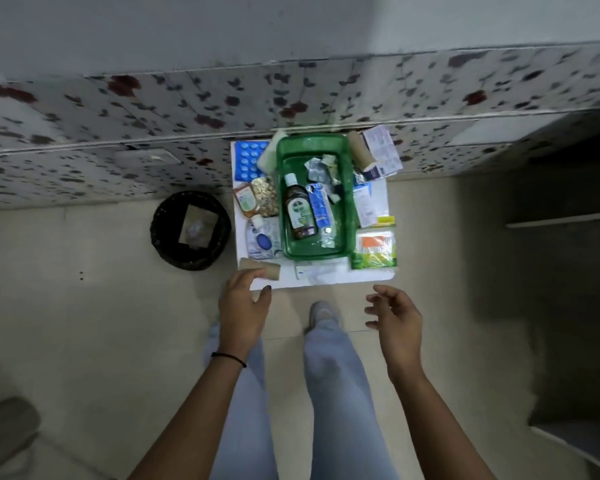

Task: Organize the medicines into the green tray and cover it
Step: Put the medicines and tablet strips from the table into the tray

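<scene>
A green tray stands on a white board on the floor. It holds a brown antiseptic bottle, a blue tube and crumpled foil strips. Around it lie a blue blister pack, a strip of gold pills, an orange sachet, a clear pouch, a tan bandage roll, another roll, boxes and a green packet. My left hand hovers open beside the near bandage roll. My right hand is open, empty, just short of the board.
A black wicker bin stands left of the board. A flower-patterned mattress runs behind it. My legs and a shoe are below the board. A dark step lies to the right.
</scene>
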